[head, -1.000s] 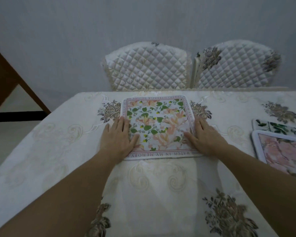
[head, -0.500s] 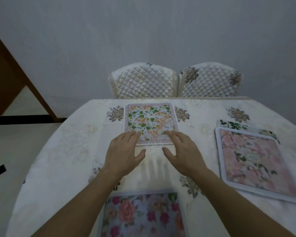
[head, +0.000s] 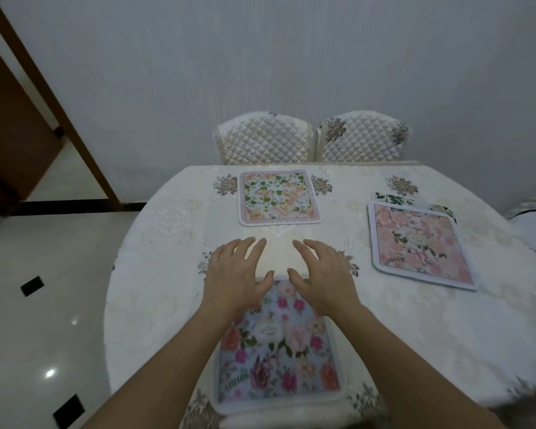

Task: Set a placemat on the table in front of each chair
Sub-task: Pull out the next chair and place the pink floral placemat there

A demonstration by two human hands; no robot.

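A green-and-peach floral placemat (head: 278, 196) lies flat at the table's far edge, in front of the left quilted chair (head: 262, 138). A placemat with red and pink flowers (head: 276, 345) lies at the near edge, partly under my wrists. To the right, a pink floral placemat (head: 420, 243) rests on top of another mat with green leaves (head: 393, 198). My left hand (head: 234, 274) and my right hand (head: 322, 274) hover over the middle of the table, fingers spread, holding nothing.
The round table (head: 167, 258) wears a cream embroidered cloth. A second quilted chair (head: 362, 136) stands at the far side, right of the first. A wooden door frame (head: 50, 97) and a glossy tiled floor (head: 44, 305) are at the left.
Both hands have let go of the green-and-peach placemat and drawn back toward me. The view has pulled back, so the near placemat now shows.
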